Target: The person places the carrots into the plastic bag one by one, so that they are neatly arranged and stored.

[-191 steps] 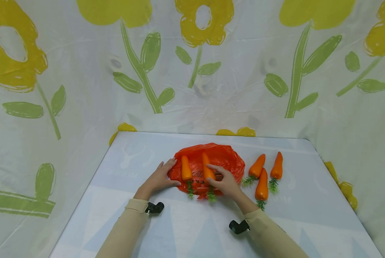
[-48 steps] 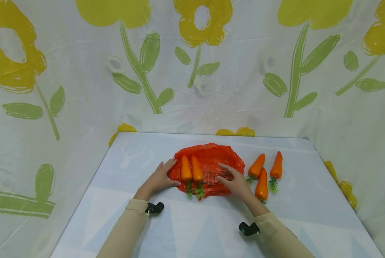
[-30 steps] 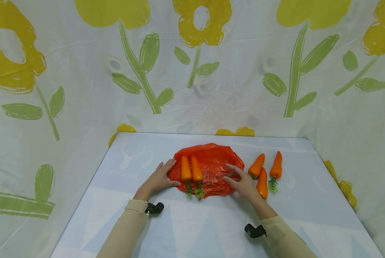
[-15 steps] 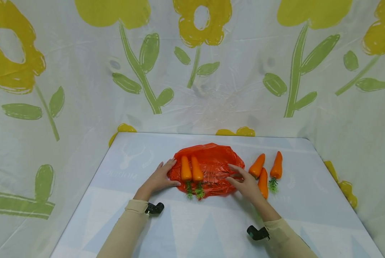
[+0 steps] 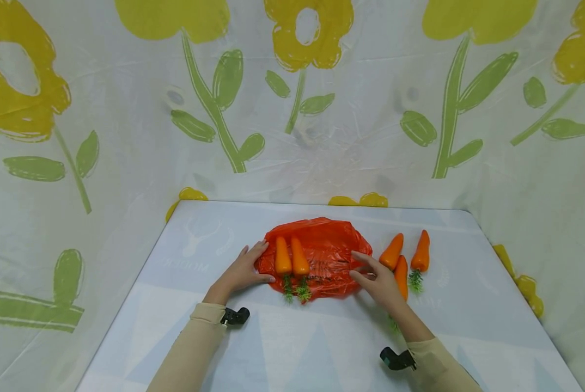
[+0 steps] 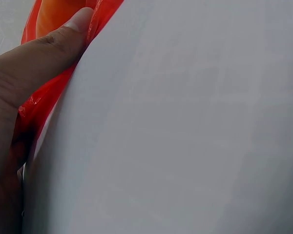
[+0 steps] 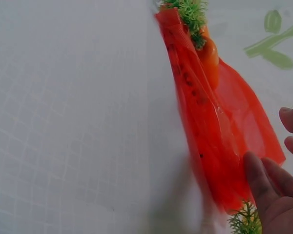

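Note:
A red plastic bag (image 5: 329, 242) lies flat on the table. On its left part two orange toy carrots, one left (image 5: 282, 258) and one right (image 5: 299, 258), lie side by side, green tops toward me. My left hand (image 5: 243, 270) rests on the bag's left edge, fingers extended; in the left wrist view its thumb (image 6: 49, 53) lies on the red plastic. At the bag's right edge is my right hand (image 5: 381, 283), fingers apart and loosely bent, holding nothing. In the right wrist view its fingertips touch or nearly touch the bag (image 7: 210, 131); contact is unclear.
Right of the bag lie three more carrots: one at the back (image 5: 392, 250), one partly behind my right hand (image 5: 402, 275), and one farthest right (image 5: 421, 250). The pale table (image 5: 282, 337) meets a flower-print cloth wall (image 5: 322, 163) at the back and sides.
My right hand held the second carrot, which moved left beside the first. It let go and shifted right across the bag to its right edge. My left hand stayed put.

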{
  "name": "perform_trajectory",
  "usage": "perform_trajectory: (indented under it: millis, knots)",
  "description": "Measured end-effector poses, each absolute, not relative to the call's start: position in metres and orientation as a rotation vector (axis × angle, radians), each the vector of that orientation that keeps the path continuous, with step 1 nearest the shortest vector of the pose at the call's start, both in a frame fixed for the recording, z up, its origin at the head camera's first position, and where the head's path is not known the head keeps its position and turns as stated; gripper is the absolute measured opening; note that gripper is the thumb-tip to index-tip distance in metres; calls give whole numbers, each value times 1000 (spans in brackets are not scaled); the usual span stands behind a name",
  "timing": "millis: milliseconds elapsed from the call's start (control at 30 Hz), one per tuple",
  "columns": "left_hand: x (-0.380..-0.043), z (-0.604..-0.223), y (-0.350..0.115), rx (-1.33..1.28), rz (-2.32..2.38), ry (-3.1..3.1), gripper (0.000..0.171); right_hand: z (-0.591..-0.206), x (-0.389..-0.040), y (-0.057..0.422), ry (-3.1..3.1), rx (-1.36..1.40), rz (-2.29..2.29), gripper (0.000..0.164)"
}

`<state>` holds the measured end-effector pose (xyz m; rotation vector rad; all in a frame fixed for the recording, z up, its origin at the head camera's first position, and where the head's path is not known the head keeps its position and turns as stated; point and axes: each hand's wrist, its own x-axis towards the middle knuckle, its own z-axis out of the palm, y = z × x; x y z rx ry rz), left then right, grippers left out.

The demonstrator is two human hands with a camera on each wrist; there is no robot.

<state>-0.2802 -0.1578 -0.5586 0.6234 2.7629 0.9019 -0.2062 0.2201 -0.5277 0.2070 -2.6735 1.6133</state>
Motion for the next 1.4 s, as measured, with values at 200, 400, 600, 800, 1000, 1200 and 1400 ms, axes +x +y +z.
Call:
perform_trajectory:
  millis: [200, 400, 600, 800, 1000, 1200, 1400]
  knots:
    - [-280, -558, -158, 619, 897, 2764, 105, -526, -203, 224, -2650, 223, 1638, 53]
    - [-279, -558, -158, 613, 894, 2761, 105, -524, -199, 229, -2626, 216, 1675, 54]
    - [-279, -557, -158, 612, 892, 2761, 105, -522, -195, 234, -2605, 235, 1686, 54]
    - [-279, -559, -158, 631, 897, 2761, 105, -520, -191, 239, -2625, 200, 1642, 54]
    - [-281, -562, -158, 641, 913, 2762, 105, -519, -188, 245, -2637, 194, 1570, 52]
    - [-280, -561, -159, 645, 926, 2763, 106, -519, -185, 252, -2648, 192, 1518, 53]
    - [-281, -561, -159, 627, 917, 2760, 106, -516, -181, 259, -2643, 197, 1476, 52]
